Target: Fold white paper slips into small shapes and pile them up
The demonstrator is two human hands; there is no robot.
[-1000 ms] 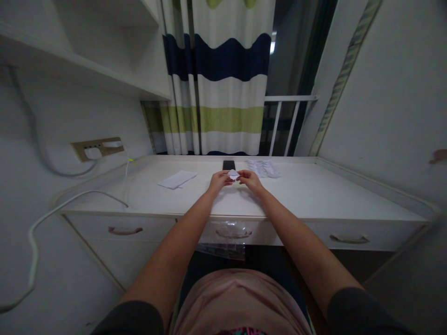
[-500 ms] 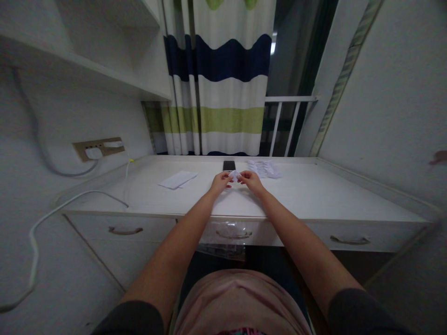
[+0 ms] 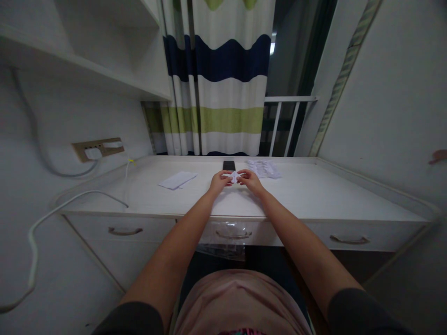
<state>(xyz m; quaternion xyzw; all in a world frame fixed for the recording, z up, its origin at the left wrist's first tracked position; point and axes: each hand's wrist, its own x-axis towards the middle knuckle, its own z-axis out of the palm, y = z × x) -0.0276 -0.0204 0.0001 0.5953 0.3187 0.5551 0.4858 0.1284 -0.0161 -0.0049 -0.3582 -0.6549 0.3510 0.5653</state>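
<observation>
Between my two hands is a small piece of folded white paper (image 3: 234,177), held just above the desk. My left hand (image 3: 219,182) pinches its left side, and my right hand (image 3: 250,181) pinches the right side. Parts of the paper are covered by my fingers. Directly behind it lies a dark phone-like rectangle (image 3: 229,165) on the desk. To the left rests a small stack of white paper sheets (image 3: 177,180). Several folded white paper pieces (image 3: 263,169) lie in a group behind my right hand.
The white desk (image 3: 331,195) has drawers along its front, with clear plastic (image 3: 226,228) around the middle handle. A white cable (image 3: 80,195) runs down at the left from the wall socket (image 3: 98,149). At the far right edge part of another person's hand (image 3: 438,157) shows.
The folded paper between my fingers has changed its angle slightly, and its pointed top looks lower. My fingers have shifted a little around it. The hand at the right edge has moved slightly.
</observation>
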